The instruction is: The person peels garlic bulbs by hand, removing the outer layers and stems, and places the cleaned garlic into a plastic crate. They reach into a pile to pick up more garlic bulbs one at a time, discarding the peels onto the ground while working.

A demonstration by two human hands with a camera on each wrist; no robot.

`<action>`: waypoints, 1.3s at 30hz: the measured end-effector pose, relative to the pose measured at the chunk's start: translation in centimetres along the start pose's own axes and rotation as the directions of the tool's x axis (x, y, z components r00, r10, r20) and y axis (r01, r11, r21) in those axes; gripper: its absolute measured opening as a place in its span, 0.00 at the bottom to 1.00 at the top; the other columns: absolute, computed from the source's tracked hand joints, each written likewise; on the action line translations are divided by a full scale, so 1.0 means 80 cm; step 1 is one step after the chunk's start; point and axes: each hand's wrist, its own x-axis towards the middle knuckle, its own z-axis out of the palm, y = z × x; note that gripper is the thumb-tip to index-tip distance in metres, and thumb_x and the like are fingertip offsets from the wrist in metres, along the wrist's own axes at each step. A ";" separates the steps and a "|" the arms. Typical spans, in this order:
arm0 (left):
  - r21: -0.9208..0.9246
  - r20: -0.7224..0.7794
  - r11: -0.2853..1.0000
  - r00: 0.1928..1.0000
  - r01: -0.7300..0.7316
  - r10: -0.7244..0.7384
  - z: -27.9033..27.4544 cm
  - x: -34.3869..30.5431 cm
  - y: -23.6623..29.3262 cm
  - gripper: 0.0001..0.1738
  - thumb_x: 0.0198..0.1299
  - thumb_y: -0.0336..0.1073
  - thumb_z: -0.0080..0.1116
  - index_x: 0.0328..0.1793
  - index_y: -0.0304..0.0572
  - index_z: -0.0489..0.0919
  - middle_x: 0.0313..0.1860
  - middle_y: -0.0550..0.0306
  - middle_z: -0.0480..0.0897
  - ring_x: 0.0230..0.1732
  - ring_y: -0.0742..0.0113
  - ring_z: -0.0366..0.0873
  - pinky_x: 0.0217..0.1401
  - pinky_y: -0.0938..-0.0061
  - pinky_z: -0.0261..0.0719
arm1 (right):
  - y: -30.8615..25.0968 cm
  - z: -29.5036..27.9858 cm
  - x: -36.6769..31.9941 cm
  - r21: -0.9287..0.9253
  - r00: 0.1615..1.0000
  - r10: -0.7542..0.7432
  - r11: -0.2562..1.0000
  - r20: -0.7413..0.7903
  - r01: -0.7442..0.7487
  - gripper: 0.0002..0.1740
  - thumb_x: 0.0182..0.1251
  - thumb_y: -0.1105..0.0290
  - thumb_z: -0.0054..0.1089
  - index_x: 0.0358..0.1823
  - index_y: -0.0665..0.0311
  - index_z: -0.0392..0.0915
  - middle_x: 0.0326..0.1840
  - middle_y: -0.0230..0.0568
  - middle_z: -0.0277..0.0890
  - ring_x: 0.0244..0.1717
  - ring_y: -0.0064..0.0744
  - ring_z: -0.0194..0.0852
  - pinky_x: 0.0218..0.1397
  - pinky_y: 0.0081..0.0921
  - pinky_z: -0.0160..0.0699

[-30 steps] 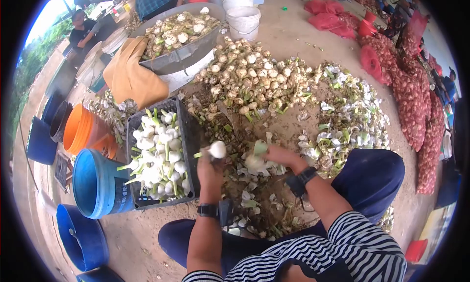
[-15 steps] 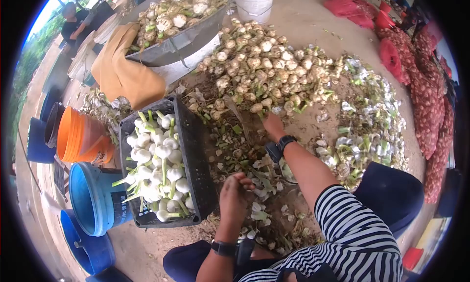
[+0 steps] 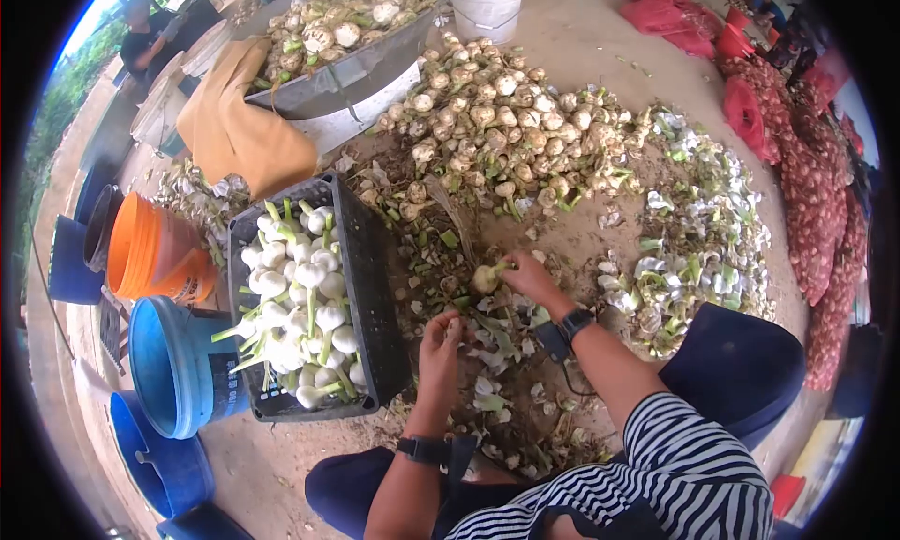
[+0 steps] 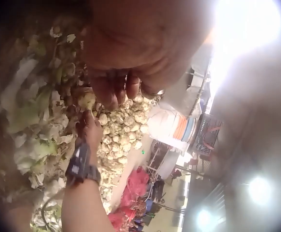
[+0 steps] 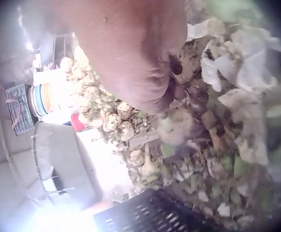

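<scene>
Between the black plastic crate (image 3: pixel 380 277) and the strewn band of pale, papery skins and green leaf scraps (image 3: pixel 698 231), the right hand (image 3: pixel 532 279) is holding a round, cream-brown garlic bulb (image 3: pixel 487 278) just over the littered ground. Its thumb and fingers are closing around the short green stem, leaving most of the bulb projecting towards the person's left. The left hand (image 3: pixel 441 348) is hovering near the crate's side, apart from the bulb, its fingers bending inward partway; whether they are pinching anything small, I cannot tell.

For stripping the outer skin, which the right hand seems to be presenting the bulb for, the stem grip is looking sound: it is leaving the dirty skin exposed. Firm, even pressure should be steadying the bulb without snapping the stem. The left fingers would best be meeting the skin near the neck and drawing it away in broad pieces, sparing the cloves. Working low should be letting scraps fall clear of the clean white bulbs (image 3: pixel 314 277) resting in the crate.
</scene>
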 end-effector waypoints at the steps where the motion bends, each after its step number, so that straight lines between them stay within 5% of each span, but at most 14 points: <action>1: 0.024 0.003 0.999 1.000 0.024 -0.024 -0.008 0.007 -0.015 0.17 0.71 0.40 0.51 0.61 0.42 0.69 0.44 0.62 0.77 0.44 0.74 0.75 0.47 0.77 0.73 | -0.011 -0.002 -0.022 0.085 1.000 0.000 0.996 0.031 -0.003 0.22 0.60 0.62 0.62 0.53 0.67 0.76 0.48 0.50 0.79 0.48 0.40 0.78 0.53 0.32 0.75; 5: -0.041 -0.046 0.999 0.999 -0.009 0.007 0.007 -0.003 -0.007 0.26 0.66 0.32 0.55 0.70 0.42 0.65 0.56 0.57 0.74 0.54 0.69 0.75 0.58 0.73 0.73 | -0.044 0.002 -0.087 0.529 0.988 -0.127 0.847 0.092 0.059 0.22 0.64 0.73 0.57 0.60 0.67 0.70 0.55 0.39 0.74 0.51 0.29 0.76 0.55 0.26 0.74; 8: -0.035 0.219 0.999 0.975 0.031 -0.022 0.009 -0.003 -0.011 0.25 0.64 0.30 0.56 0.67 0.41 0.67 0.58 0.55 0.74 0.57 0.66 0.75 0.59 0.71 0.74 | -0.096 -0.014 -0.129 0.818 0.985 -0.087 0.570 0.148 -0.073 0.26 0.65 0.77 0.57 0.64 0.69 0.64 0.52 0.40 0.77 0.52 0.30 0.76 0.55 0.26 0.75; 11: 0.167 0.215 0.958 0.957 -0.233 0.195 0.023 -0.006 -0.017 0.25 0.57 0.27 0.62 0.62 0.38 0.72 0.56 0.55 0.76 0.56 0.64 0.76 0.54 0.71 0.77 | -0.117 -0.022 -0.149 0.876 0.990 0.012 0.464 0.140 -0.130 0.27 0.65 0.77 0.54 0.66 0.69 0.62 0.55 0.43 0.76 0.51 0.32 0.76 0.55 0.28 0.77; 18: 0.720 0.334 0.436 0.821 -0.540 0.464 0.053 -0.033 0.004 0.28 0.46 0.28 0.71 0.55 0.35 0.75 0.53 0.49 0.80 0.53 0.57 0.79 0.54 0.68 0.76 | -0.116 -0.014 -0.160 0.856 0.998 0.024 0.515 -0.062 0.040 0.22 0.61 0.81 0.47 0.59 0.73 0.68 0.54 0.45 0.76 0.52 0.31 0.76 0.55 0.27 0.76; 21: 0.585 0.368 0.476 0.738 -0.657 0.566 0.054 -0.035 0.004 0.24 0.53 0.28 0.67 0.56 0.38 0.73 0.53 0.52 0.79 0.52 0.57 0.80 0.52 0.66 0.79 | -0.128 -0.020 -0.166 0.847 0.988 0.090 0.529 -0.126 0.060 0.21 0.58 0.83 0.45 0.55 0.74 0.71 0.52 0.45 0.78 0.51 0.30 0.76 0.55 0.25 0.75; 22: 0.323 0.289 0.785 0.845 -0.529 0.450 0.052 -0.033 0.005 0.22 0.56 0.29 0.64 0.57 0.40 0.73 0.53 0.53 0.79 0.51 0.57 0.80 0.50 0.65 0.81 | -0.133 -0.024 -0.169 0.842 0.987 0.088 0.536 -0.132 0.064 0.21 0.58 0.83 0.45 0.55 0.74 0.72 0.51 0.44 0.78 0.51 0.29 0.76 0.55 0.24 0.75; 23: 0.003 0.267 0.953 0.919 -0.303 0.291 0.049 -0.029 0.007 0.20 0.59 0.30 0.61 0.58 0.42 0.72 0.54 0.54 0.79 0.51 0.57 0.80 0.49 0.65 0.82 | -0.142 -0.030 -0.176 0.836 0.987 0.087 0.544 -0.137 0.068 0.21 0.58 0.84 0.45 0.54 0.74 0.72 0.50 0.44 0.79 0.51 0.29 0.76 0.56 0.24 0.74; 24: -0.315 0.304 0.949 0.945 -0.019 0.119 0.045 -0.027 0.008 0.18 0.63 0.31 0.58 0.59 0.44 0.71 0.54 0.55 0.79 0.51 0.58 0.81 0.48 0.65 0.83 | -0.148 -0.035 -0.180 0.830 0.986 0.087 0.553 -0.142 0.071 0.21 0.57 0.84 0.45 0.54 0.73 0.73 0.50 0.43 0.79 0.51 0.28 0.76 0.56 0.23 0.74; 25: -0.385 0.352 0.921 0.932 0.064 0.082 0.041 -0.025 0.007 0.14 0.70 0.34 0.48 0.60 0.47 0.70 0.54 0.55 0.79 0.49 0.59 0.81 0.45 0.66 0.85 | -0.147 -0.035 -0.179 0.809 0.983 0.066 0.579 -0.172 0.103 0.21 0.57 0.84 0.45 0.54 0.72 0.73 0.50 0.43 0.79 0.51 0.28 0.77 0.56 0.23 0.74; 30: -0.477 0.372 0.858 0.928 0.192 -0.001 0.036 -0.021 0.017 0.17 0.71 0.38 0.47 0.63 0.43 0.67 0.52 0.53 0.79 0.45 0.60 0.82 0.43 0.71 0.84 | -0.143 -0.040 -0.185 0.819 0.988 -0.037 0.555 -0.147 0.143 0.18 0.62 0.82 0.53 0.55 0.70 0.74 0.50 0.38 0.79 0.46 0.27 0.78 0.52 0.23 0.76; 33: -0.371 0.353 0.927 0.932 0.062 0.079 0.039 -0.029 0.018 0.19 0.72 0.40 0.46 0.64 0.42 0.67 0.51 0.52 0.79 0.43 0.59 0.83 0.42 0.72 0.84 | -0.157 -0.051 -0.200 0.972 0.995 -0.072 0.226 0.075 -0.057 0.21 0.67 0.73 0.58 0.60 0.70 0.72 0.51 0.34 0.79 0.46 0.23 0.76 0.51 0.19 0.73; 37: -0.079 0.348 0.972 0.908 -0.221 0.235 0.049 -0.034 0.008 0.22 0.72 0.42 0.47 0.66 0.39 0.65 0.50 0.52 0.79 0.39 0.60 0.83 0.40 0.72 0.84 | -0.134 -0.042 -0.183 0.844 0.994 0.026 0.526 0.107 -0.105 0.19 0.68 0.69 0.59 0.57 0.69 0.75 0.50 0.32 0.79 0.45 0.20 0.75 0.51 0.19 0.71; 39: -0.229 0.315 0.968 0.933 -0.106 0.176 0.041 -0.035 0.014 0.23 0.72 0.45 0.47 0.65 0.37 0.67 0.48 0.51 0.80 0.38 0.63 0.83 0.37 0.74 0.84 | -0.130 -0.040 -0.178 0.754 0.999 0.032 0.654 0.043 -0.053 0.15 0.68 0.70 0.58 0.54 0.67 0.77 0.47 0.31 0.80 0.44 0.19 0.75 0.50 0.19 0.71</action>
